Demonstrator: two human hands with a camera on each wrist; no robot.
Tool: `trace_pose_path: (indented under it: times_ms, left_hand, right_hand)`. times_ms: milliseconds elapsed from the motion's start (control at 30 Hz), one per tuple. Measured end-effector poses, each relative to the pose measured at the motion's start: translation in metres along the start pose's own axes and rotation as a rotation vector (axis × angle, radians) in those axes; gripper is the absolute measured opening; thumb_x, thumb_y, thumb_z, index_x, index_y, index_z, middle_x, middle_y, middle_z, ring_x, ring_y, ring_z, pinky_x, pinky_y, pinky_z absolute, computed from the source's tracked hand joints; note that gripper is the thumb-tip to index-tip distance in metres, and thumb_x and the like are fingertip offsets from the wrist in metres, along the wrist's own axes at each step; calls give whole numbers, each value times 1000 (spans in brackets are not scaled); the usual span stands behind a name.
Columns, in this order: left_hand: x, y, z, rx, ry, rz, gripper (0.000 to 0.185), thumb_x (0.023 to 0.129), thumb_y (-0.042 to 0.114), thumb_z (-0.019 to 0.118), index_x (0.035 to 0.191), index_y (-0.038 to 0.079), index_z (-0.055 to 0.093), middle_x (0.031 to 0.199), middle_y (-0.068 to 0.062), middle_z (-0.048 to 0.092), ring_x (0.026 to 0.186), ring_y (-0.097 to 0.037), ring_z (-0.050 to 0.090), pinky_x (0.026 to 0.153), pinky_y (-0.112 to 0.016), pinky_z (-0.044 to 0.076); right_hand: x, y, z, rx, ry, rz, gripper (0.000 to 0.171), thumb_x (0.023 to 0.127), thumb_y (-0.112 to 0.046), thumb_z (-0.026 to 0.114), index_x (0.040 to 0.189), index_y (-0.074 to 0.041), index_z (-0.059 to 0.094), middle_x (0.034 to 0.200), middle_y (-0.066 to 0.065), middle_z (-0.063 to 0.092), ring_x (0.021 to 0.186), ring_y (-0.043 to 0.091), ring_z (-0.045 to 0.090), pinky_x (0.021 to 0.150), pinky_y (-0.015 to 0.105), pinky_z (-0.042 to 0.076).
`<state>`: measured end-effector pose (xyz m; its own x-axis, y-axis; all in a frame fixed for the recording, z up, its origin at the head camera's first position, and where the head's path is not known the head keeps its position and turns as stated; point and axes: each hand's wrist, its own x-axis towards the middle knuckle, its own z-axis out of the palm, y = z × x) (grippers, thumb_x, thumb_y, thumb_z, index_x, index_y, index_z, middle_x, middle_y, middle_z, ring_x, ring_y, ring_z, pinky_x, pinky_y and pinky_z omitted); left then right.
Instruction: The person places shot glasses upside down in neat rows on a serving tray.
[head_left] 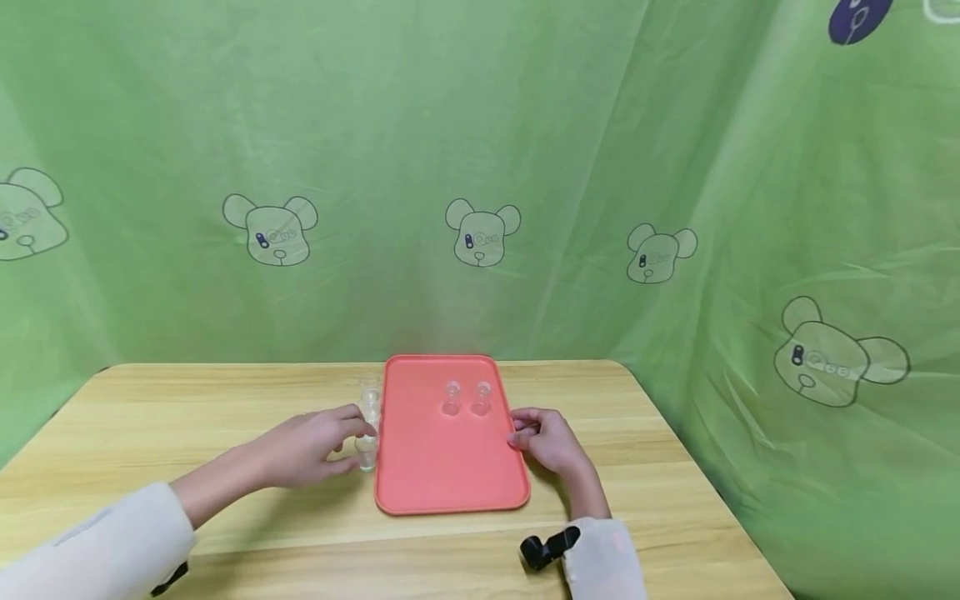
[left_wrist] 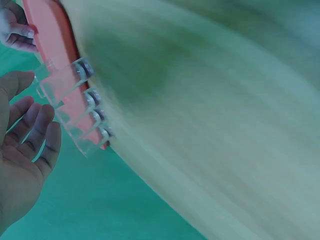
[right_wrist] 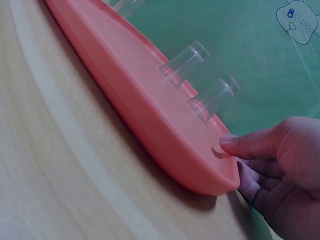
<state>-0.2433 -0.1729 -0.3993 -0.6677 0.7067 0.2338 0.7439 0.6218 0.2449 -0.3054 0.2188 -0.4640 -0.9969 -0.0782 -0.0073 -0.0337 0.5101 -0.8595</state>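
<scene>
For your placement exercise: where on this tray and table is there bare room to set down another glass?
Free: the pink tray's near half, below its two small glasses, and the wooden table far left. Crowded: the tray's left edge, where the left hand meets the glasses there.
</scene>
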Motion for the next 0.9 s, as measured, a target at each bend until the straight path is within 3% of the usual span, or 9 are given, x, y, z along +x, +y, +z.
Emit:
trace_pose_path:
  times_ms: [300,600,900]
  left_hand:
    - [-17,-4,10,-41,70,-56,38,90,14,77,125,4,68,111,-2,65,77,-6,59,63,-23,51]
    - [-17,-4,20,-123,94,-132,44,88,10,78,129,2,64,108,-6,66,79,-7,59,66,-24,52]
    - [-16,-11,27,-280,122,-209,45,88,8,78,129,0,63,105,-6,64,75,-2,58,65,-24,53]
  right_hand:
    - [1,0,1,6,11,-13,38,89,7,71,126,3,68,103,9,70,90,19,65,78,31,56]
    - [2,2,3,2,6,-10,37,89,6,72,126,2,68,101,8,71,89,18,65,78,31,56]
    - [1,1,2,-5,8,-7,37,89,5,72,126,2,68,99,8,71,88,19,65,78,31,56]
